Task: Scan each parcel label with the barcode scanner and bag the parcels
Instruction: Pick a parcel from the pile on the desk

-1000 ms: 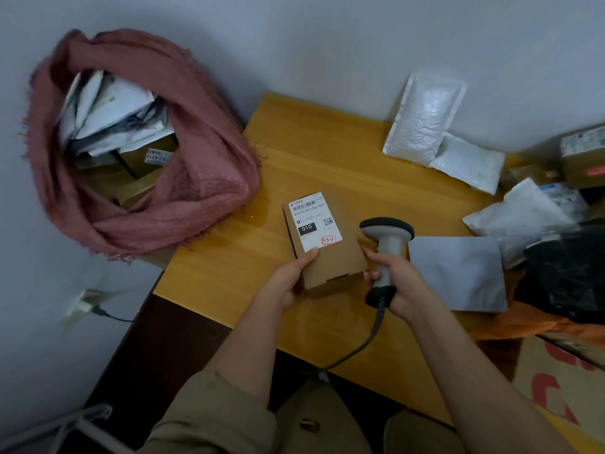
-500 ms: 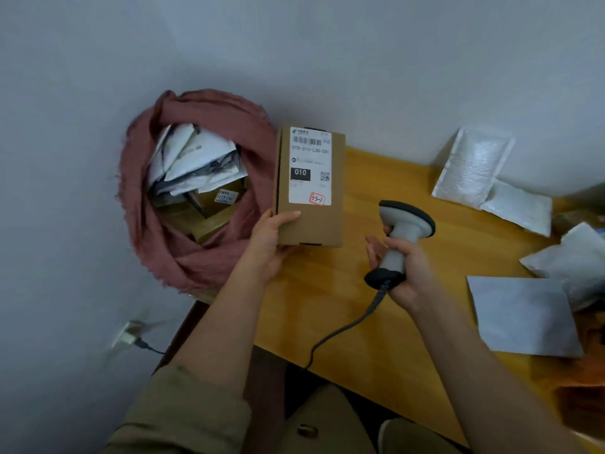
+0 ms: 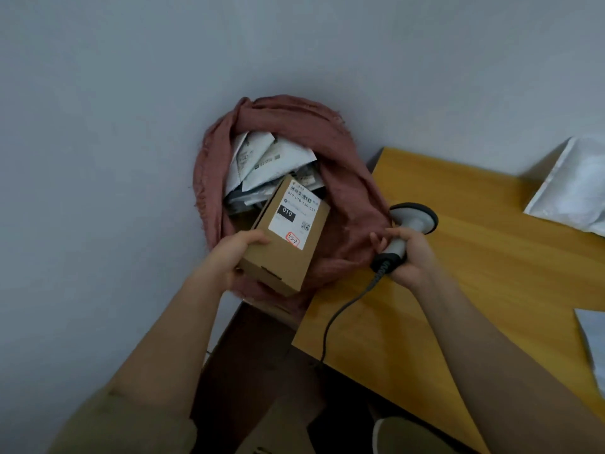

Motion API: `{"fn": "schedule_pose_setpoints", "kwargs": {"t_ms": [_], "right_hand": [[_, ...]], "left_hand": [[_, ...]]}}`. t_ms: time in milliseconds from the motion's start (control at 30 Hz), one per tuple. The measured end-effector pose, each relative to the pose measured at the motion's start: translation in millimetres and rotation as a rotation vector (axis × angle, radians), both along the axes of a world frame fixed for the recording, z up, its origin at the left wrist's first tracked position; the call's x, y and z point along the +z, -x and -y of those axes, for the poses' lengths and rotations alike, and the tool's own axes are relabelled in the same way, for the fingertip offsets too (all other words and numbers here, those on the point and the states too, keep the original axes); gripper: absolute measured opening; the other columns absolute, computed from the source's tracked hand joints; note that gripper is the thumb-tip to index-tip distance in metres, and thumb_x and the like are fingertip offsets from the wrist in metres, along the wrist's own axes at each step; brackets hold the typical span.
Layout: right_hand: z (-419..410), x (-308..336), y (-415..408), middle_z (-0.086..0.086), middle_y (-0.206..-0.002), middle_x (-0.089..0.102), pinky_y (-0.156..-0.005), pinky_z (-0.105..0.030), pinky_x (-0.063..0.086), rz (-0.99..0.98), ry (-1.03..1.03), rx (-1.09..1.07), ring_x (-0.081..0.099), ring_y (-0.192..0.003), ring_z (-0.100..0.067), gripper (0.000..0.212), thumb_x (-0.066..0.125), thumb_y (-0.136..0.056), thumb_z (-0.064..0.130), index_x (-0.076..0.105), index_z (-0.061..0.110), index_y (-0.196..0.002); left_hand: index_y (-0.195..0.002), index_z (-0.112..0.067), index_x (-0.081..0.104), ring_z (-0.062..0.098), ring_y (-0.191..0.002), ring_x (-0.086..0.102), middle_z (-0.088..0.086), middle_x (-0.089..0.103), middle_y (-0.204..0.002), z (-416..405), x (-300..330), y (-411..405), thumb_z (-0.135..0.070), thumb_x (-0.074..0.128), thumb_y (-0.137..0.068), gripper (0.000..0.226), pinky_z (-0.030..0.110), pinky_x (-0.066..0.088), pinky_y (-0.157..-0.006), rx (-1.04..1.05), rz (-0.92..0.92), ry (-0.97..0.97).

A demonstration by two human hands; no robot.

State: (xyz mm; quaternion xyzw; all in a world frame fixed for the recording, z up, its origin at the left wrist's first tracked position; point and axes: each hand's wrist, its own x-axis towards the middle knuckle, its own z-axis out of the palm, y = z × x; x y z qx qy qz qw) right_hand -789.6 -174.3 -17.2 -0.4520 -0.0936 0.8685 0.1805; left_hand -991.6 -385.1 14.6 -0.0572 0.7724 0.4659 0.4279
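My left hand (image 3: 229,257) grips a brown cardboard parcel (image 3: 288,253) by its near left corner. The box is tilted over the open mouth of a dusty pink cloth bag (image 3: 347,178), with its white label facing up. Inside the bag lie several white mailers (image 3: 268,155). My right hand (image 3: 409,253) holds the grey barcode scanner (image 3: 412,224) by its handle, above the left end of the wooden table (image 3: 474,257). The scanner's black cable (image 3: 337,319) hangs over the table's front edge.
A white padded mailer (image 3: 573,188) leans against the wall at the table's back right. Another pale mailer (image 3: 592,339) lies at the right edge. A grey wall stands behind the bag, with dark floor below the table.
My left hand lifted the cardboard parcel off the table and carried it left, over the bag's mouth. My right hand with the scanner stayed over the table.
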Motion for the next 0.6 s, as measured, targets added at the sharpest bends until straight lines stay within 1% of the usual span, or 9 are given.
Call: {"fn": "schedule_pose_setpoints", "kwargs": {"t_ms": [67,133,233,333,367,433,500,567,600], "right_hand": [[-3.1,4.2,-5.0,-0.011,-0.102,0.057,-0.056,-0.021,0.052,-0.022,-0.021,-0.027,0.060,-0.070,-0.016,0.020,0.056,-0.093,0.002,0.054,0.013,-0.109],[-7.3,11.8,-12.9,-0.007,-0.088,0.055,-0.052,-0.020,0.049,-0.110,-0.031,-0.077,0.054,-0.059,-0.013,0.016,0.054,-0.092,0.003,0.052,0.015,-0.102],[-12.4,27.3,-23.3,-0.006,-0.082,0.056,-0.048,-0.020,0.046,-0.206,-0.103,-0.087,0.050,-0.055,-0.013,0.015,0.051,-0.092,0.001,0.053,0.016,-0.093],[-15.9,40.3,-28.1,-0.007,-0.085,0.056,-0.048,-0.019,0.045,-0.159,-0.210,-0.007,0.048,-0.058,-0.014,0.019,0.051,-0.092,0.000,0.053,0.016,-0.101],[-16.1,43.5,-28.4,-0.006,-0.082,0.055,-0.047,-0.019,0.045,-0.130,-0.242,0.023,0.048,-0.057,-0.014,0.019,0.051,-0.091,-0.001,0.053,0.016,-0.100],[-16.3,48.1,-28.5,-0.006,-0.077,0.053,-0.046,-0.019,0.044,-0.088,-0.283,0.065,0.049,-0.055,-0.013,0.016,0.053,-0.090,-0.002,0.054,0.013,-0.095],[-17.7,50.2,-28.2,-0.006,-0.076,0.053,-0.046,-0.018,0.045,-0.077,-0.302,0.078,0.051,-0.054,-0.012,0.015,0.054,-0.090,-0.003,0.055,0.012,-0.094],[-20.6,48.7,-28.7,-0.006,-0.076,0.055,-0.046,-0.018,0.046,-0.068,-0.298,0.059,0.052,-0.053,-0.012,0.016,0.055,-0.090,-0.003,0.056,0.012,-0.094],[-22.4,46.5,-29.4,-0.006,-0.075,0.056,-0.046,-0.018,0.046,-0.049,-0.290,0.042,0.053,-0.053,-0.012,0.018,0.056,-0.089,-0.003,0.057,0.013,-0.096]], "left_hand": [[-0.103,-0.015,0.065,0.024,-0.086,0.066,0.008,0.070,-0.094,-5.9,2.6,9.6,-0.030,0.077,-0.072,0.036,0.035,0.056,-0.073,-0.082,-0.010,0.085],[-0.110,-0.013,0.064,0.025,-0.089,0.065,0.011,0.069,-0.103,-22.6,7.7,15.4,-0.030,0.078,-0.071,0.044,0.036,0.054,-0.079,-0.145,-0.007,0.079],[-0.111,-0.013,0.063,0.026,-0.089,0.066,0.010,0.069,-0.104,-60.6,17.6,16.8,-0.031,0.078,-0.072,0.046,0.034,0.056,-0.069,-0.214,-0.034,0.065],[-0.106,-0.013,0.060,0.025,-0.083,0.063,0.008,0.066,-0.097,-102.8,23.4,12.8,-0.032,0.076,-0.077,0.038,0.030,0.051,-0.056,-0.161,-0.102,0.056],[-0.106,-0.012,0.058,0.025,-0.085,0.062,0.009,0.064,-0.101,-115.5,22.4,12.6,-0.031,0.075,-0.078,0.038,0.031,0.051,-0.058,-0.121,-0.175,0.044],[-0.108,-0.011,0.054,0.024,-0.092,0.060,0.010,0.061,-0.112,-136.7,17.1,11.8,-0.028,0.071,-0.081,0.036,0.037,0.054,-0.073,-0.099,-0.350,0.025],[-0.124,-0.012,0.048,0.025,-0.104,0.058,0.010,0.055,-0.129,-151.7,12.2,8.3,-0.032,0.069,-0.086,0.048,0.041,0.052,-0.090,-0.252,-0.436,0.026],[-0.149,-0.015,0.025,0.025,-0.124,0.049,0.006,0.042,-0.146,-159.9,5.6,0.6,-0.041,0.070,-0.086,0.081,0.040,0.045,-0.103,-0.508,-0.319,0.014],[-0.152,-0.017,0.018,0.024,-0.130,0.044,0.005,0.039,-0.149,-162.3,3.2,-4.0,-0.044,0.071,-0.085,0.090,0.039,0.041,-0.106,-0.596,-0.221,0.004]]}}
